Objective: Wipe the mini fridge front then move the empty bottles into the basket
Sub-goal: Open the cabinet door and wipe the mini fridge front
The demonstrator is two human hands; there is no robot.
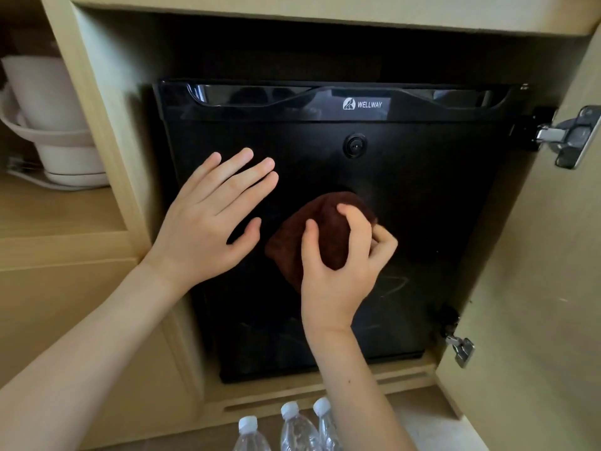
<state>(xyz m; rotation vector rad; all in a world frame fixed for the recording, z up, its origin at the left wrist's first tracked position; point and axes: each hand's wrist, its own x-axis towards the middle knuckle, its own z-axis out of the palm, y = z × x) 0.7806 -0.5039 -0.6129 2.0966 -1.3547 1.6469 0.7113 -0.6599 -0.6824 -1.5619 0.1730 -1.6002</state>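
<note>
A black mini fridge (422, 196) with a Wellway logo sits inside a light wooden cabinet, its door closed. My right hand (338, 271) grips a dark brown cloth (325, 229) bunched against the middle of the fridge front. My left hand (211, 219) lies flat on the door's left side, fingers straight and spread. Three clear plastic bottles with white caps stand on the floor below: one (250, 434) at the left, one (296, 428) in the middle, one (327, 424) partly behind my right forearm. No basket is in view.
The cabinet door (536, 288) stands open at the right, with metal hinges (566, 138) top and bottom. A white kettle-like appliance (55, 125) sits on a shelf in the left compartment. Faint smear marks show on the fridge door's lower half.
</note>
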